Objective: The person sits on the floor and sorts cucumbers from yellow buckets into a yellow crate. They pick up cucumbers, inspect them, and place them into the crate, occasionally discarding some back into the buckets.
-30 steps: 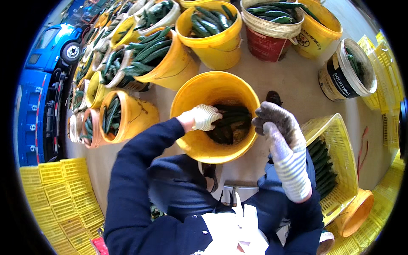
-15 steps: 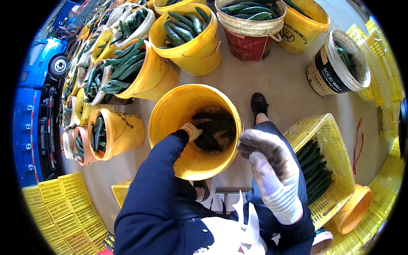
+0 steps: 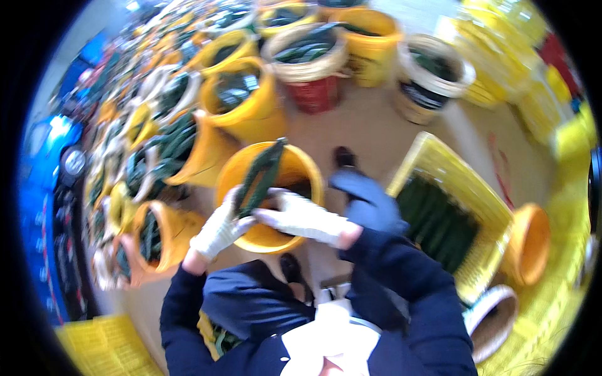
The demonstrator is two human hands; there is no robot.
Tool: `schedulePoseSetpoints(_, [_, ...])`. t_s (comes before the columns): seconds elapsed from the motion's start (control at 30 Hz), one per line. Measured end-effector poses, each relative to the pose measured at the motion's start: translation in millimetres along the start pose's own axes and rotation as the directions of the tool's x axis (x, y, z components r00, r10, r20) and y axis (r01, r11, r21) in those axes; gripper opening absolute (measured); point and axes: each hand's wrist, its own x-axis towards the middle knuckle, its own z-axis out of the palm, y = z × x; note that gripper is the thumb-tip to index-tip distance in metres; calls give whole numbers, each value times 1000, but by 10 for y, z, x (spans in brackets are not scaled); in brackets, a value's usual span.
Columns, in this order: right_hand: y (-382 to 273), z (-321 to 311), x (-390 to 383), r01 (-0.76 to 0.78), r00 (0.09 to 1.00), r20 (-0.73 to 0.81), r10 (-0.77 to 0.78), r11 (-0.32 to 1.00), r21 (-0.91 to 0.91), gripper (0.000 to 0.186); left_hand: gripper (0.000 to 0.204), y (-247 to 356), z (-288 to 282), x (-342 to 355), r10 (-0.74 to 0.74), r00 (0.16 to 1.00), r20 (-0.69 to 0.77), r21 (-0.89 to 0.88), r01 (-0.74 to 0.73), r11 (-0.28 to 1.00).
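Note:
Both gloved hands are raised over the yellow bucket [image 3: 302, 229]. My left hand [image 3: 222, 222] grips the lower part of a dark green cucumber [image 3: 260, 175], possibly more than one, held at a slant with its tip toward the bucket's far rim. My right hand [image 3: 298, 216] is at the cucumber's lower right side, fingers curled against it; motion blur softens both hands. More dark produce shows dimly inside the bucket behind them. To the right, a yellow crate [image 3: 489, 219] holds several cucumbers lying side by side.
Buckets of cucumbers crowd the left and back, including a red-and-white one [image 3: 310, 91] and a black-labelled one [image 3: 423, 97]. An orange bucket [image 3: 527, 244] lies beside the crate. Stacked yellow crates [image 3: 100, 344] line both sides. A blue truck [image 3: 44, 207] stands far left; my feet flank the bucket.
My left hand has risen out of the bucket with cucumber in it. My right hand has moved left to meet it and curled in. The view has shifted, so surroundings appear displaced.

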Motion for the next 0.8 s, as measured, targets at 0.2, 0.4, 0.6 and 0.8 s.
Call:
schedulePoseSetpoints(0.2, [-459, 32, -10, 360, 880, -414, -232, 895, 264, 26, 36, -69, 18, -147, 183, 858, -481, 336, -13, 942])
schedulePoseSetpoints(0.4, [-713, -1249, -1424, 444, 675, -704, -218, 883, 152, 22, 39, -1222, -1215, -2333, 178, 862, -475, 824, 365, 433])
schedulePoseSetpoints(0.6, [806, -2527, -3192, -557, 197, -955, 222, 827, 78, 36, 38, -966, -740, -2942, -629, 559, -540, 187, 808, 558])
schedulePoseSetpoints(0.8, [2017, -2719, -3525, -780, 95, -908, 408, 597, 187, 69, 37, -981, -720, -2863, -717, 560, -415, 222, 827, 517])
